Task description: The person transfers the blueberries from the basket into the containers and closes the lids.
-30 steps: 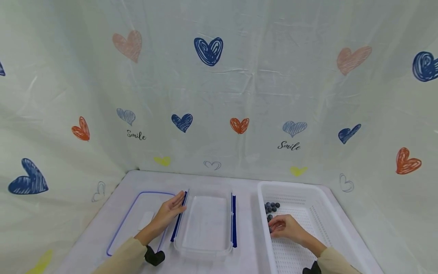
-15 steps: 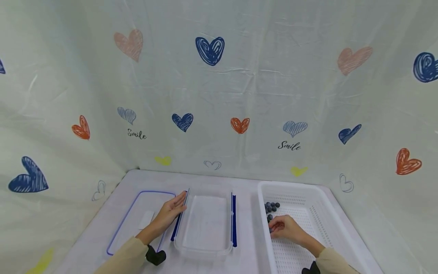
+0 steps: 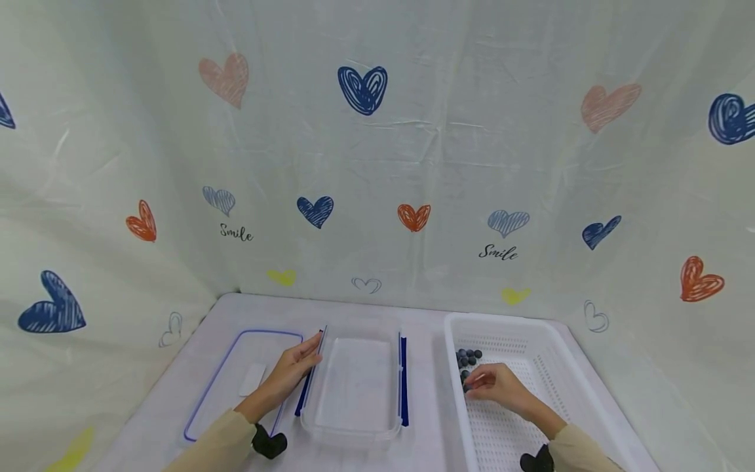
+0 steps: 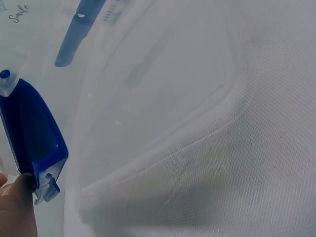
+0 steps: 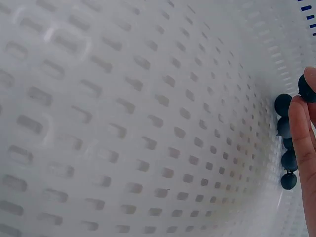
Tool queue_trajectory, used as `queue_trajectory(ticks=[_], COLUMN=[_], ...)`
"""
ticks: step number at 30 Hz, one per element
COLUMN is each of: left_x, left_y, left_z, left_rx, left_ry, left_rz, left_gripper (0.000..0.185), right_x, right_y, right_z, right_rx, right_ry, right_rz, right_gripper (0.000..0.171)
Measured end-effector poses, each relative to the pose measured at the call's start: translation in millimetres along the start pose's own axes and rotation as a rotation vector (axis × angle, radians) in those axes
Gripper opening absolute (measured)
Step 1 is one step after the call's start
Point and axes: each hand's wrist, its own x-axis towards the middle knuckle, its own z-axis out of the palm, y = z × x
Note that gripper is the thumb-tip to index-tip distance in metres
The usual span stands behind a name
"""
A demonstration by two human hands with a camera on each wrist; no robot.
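Note:
My right hand (image 3: 497,385) is over the left side of a white perforated basket (image 3: 513,443). Its fingertips pinch a blueberry (image 5: 306,89), partly covered by the fingers. More blueberries (image 3: 468,356) lie along the basket's left wall; in the right wrist view several sit just beyond the fingers. My left hand (image 3: 293,370) rests with extended fingers at the left side of a clear plastic food container (image 3: 356,387), which stands lidless with its blue side latches hanging out. In the left wrist view the thumb touches the end of one blue latch (image 4: 37,128).
A clear lid with a blue seal (image 3: 212,387) lies left of the container, partly under the left forearm. The right blue latch (image 3: 404,380) sticks out toward the basket. A heart-print curtain (image 3: 377,164) hangs behind the white table (image 3: 427,367).
My right hand has lifted slightly and moved a little away from the person, fingertips now raised near the basket's left wall. The left hand stays almost where it was.

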Motion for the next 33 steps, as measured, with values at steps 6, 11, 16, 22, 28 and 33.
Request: queue_trajectory(ticks=[6, 11, 16, 22, 28, 33], left_x=[-0.7, -1.1, -2.0, -1.9, -3.4, -5.3], left_y=[-5.0, -7.4, -8.2, -9.5, -9.9, -12.6], left_z=[0.4, 2.9, 6.9, 11.8, 18.1, 20.5], left_rx=[0.037, 0.049, 0.065, 0.097, 0.163, 0.178], left_ry=[0.019, 0.042, 0.070, 0.104, 0.108, 0.125], left_rz=[0.014, 0.004, 0.025, 0.042, 0.086, 0.070], left_gripper=[0.056, 0.054, 0.053, 0.051, 0.050, 0.050], right_x=[-1.6, -3.1, -3.1, 0.2, 3.7, 9.6], right_y=[-6.4, -12.9, -23.6, -37.0, -48.1, -55.8], right_z=[-5.3, -10.9, -18.9, -27.3, -29.4, -29.1], right_rx=[0.045, 0.036, 0.034, 0.029, 0.048, 0.065], right_ry=[0.035, 0.078, 0.133, 0.190, 0.239, 0.254], right_rz=[0.052, 0.040, 0.056, 0.055, 0.021, -0.042], right_gripper=[0.022, 0.024, 0.028, 0.030, 0.028, 0.027])
